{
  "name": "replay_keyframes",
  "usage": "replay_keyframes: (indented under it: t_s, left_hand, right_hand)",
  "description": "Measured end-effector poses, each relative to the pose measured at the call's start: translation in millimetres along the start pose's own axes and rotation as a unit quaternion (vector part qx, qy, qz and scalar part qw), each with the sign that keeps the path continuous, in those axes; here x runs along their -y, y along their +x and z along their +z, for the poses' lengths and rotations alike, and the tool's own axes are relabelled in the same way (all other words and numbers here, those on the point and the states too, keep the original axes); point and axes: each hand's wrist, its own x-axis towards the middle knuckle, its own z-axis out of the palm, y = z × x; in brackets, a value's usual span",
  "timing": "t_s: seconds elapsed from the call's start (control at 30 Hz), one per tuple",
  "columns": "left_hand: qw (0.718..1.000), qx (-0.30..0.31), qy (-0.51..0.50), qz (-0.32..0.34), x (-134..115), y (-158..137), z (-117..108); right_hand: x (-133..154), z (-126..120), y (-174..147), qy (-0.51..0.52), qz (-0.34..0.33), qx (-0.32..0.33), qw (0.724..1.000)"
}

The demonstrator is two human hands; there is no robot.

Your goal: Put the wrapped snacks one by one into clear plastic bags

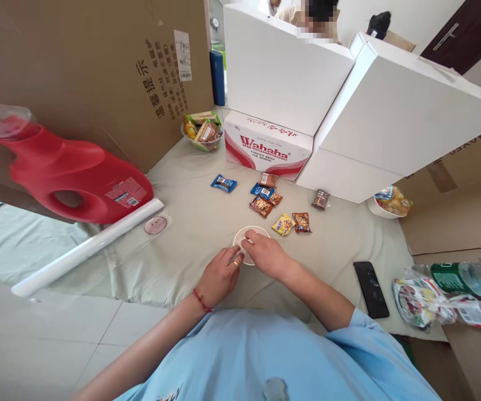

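In front of my body a round, white-rimmed shallow bowl (264, 232) lies on the cloth, partly covered by my fingers. My left hand (222, 272) reaches over its near left side, with bent fingertips drawn together. From the right, my right hand (267, 253) comes over the bowl, its fingers curled and meeting the left fingertips. Whatever is between the fingers is too small or hidden to name. Just beyond the bowl are a yellow snack packet (283, 224), a brown cookie packet (302, 222), another brown packet (261, 206) and blue packets (224, 183).
A red detergent bottle (85, 172) and a white roll (90, 245) lie at left. A Wahaha box (267, 146) and white panels (286, 61) stand behind. Snack bowls (213, 146) sit at both sides. A phone (371, 289) and plastic bottles (470, 278) lie right. People are behind the panels.
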Motion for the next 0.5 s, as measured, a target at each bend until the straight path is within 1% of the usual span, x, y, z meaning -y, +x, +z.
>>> replay_keyframes:
  t_s: [0.07, 0.13, 0.23, 0.33, 0.5]
  left_hand:
    - [1.000, 0.002, -0.024, 0.016, 2, 0, 3]
    - [0.998, 0.010, -0.050, 0.028, 2, 0, 7]
    - [0.997, 0.026, -0.072, 0.022, -1, 2, 13]
    - [0.997, 0.030, -0.076, 0.011, -3, 2, 16]
    - [0.995, -0.038, -0.089, -0.019, 0, -5, 20]
  right_hand:
    - [-1, 4, 2, 0.015, 0.015, 0.032, 0.999]
    - [-4, 5, 8, 0.025, 0.045, 0.068, 0.996]
    - [-9, 2, 19, 0.031, 0.072, 0.115, 0.990]
    - [-10, 0, 27, 0.042, 0.082, 0.137, 0.986]
    - [-9, 4, 24, 0.025, 0.099, 0.148, 0.984]
